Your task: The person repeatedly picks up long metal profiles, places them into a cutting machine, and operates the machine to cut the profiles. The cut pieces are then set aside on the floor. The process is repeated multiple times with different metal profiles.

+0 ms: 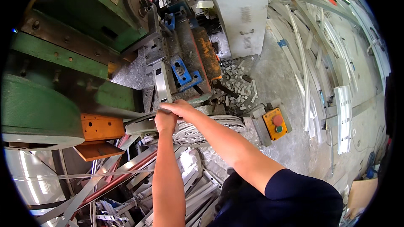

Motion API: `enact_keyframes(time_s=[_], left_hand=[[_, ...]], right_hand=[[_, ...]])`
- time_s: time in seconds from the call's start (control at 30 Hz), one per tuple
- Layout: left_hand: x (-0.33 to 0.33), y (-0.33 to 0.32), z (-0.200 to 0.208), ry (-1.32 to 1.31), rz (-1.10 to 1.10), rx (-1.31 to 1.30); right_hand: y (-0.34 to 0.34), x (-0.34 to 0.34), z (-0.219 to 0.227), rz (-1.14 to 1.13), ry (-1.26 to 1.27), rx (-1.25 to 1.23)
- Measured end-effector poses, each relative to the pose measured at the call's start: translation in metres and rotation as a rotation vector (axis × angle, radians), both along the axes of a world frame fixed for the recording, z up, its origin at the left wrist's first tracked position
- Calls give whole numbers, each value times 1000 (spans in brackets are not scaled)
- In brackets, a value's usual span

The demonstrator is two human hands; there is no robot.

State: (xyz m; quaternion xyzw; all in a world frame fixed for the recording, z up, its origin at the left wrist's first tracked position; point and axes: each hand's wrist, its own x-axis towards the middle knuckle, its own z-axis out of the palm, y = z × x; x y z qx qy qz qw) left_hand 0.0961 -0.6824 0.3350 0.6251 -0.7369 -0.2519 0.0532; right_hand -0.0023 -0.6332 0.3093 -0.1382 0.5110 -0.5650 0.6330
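A silvery metal profile with rectangular cut-outs lies at the press tooling, its near end at my hands. My left hand is closed in a fist at that end. My right hand reaches across from the right, fingers closed around the same end and touching the left hand. Both hands hide the end they grip. Just right of the profile, a blue clamp block is bolted to the dark machine bed.
The green press fills the left side. An orange bracket juts out near my left hand. A yellow button box stands at right. Small metal offcuts litter the floor, near a grey cabinet and long metal strips.
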Motion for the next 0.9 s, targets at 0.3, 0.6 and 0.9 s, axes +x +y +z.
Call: enact_keyframes(time_s=[0.3, 0.6, 0.9], left_hand=[[7, 7, 0, 122, -51, -61], [93, 126, 1, -9, -82, -73], [114, 106, -7, 15, -69, -104]], right_hand=[[-43, 8, -40, 108, -471, -284], [85, 99, -22, 22, -395, -194], [77, 122, -21, 23, -312, -200]])
